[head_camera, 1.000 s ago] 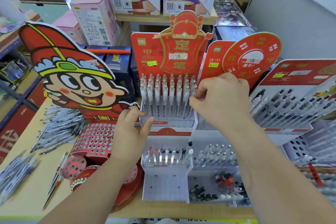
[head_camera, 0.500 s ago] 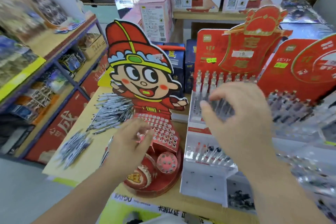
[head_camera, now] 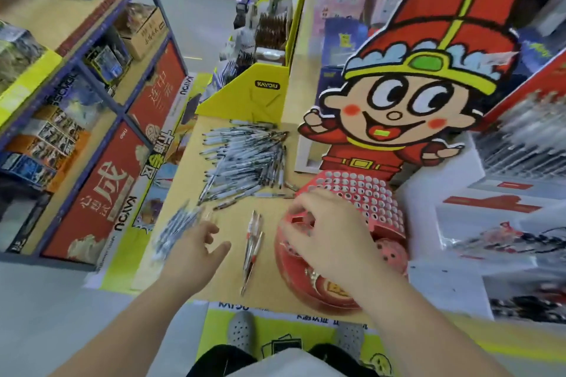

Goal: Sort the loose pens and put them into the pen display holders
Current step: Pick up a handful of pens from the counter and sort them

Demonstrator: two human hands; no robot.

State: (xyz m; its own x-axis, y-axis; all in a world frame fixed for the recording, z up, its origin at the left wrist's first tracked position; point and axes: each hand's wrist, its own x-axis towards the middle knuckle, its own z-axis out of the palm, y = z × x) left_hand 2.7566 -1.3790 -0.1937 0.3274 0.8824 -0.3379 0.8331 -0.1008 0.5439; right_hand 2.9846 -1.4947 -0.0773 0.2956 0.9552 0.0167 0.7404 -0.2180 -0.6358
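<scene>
Caught mid-reach, pretty blurry. Left hand [head_camera: 196,249] spread wide, fingers apart, holding nothing, low over the near left part of the counter [head_camera: 275,281]. Right hand [head_camera: 329,234] loosely curled over the red holder [head_camera: 361,202], the one with the grid of holes, sat at the cutout's [head_camera: 419,95] foot; couldn't tell whether anything was pinched in it, fingertips too smeared.

Pens in three lots. Big pile [head_camera: 245,159] farther back toward the counter's left edge, mostly lying crosswise, left to right. Small bundle [head_camera: 176,231] right at the near left edge, just beyond the left fingers, angled back and to the right. Two or three red-and-white pens [head_camera: 252,249] lying between the hands, long axis running near to far.

Probably the bundle next: left hand clearly nearer, pens lying ahead and slightly left of it. Would want to close across the barrels, not along them. Holder off to the right, so a sideways carry after.
</scene>
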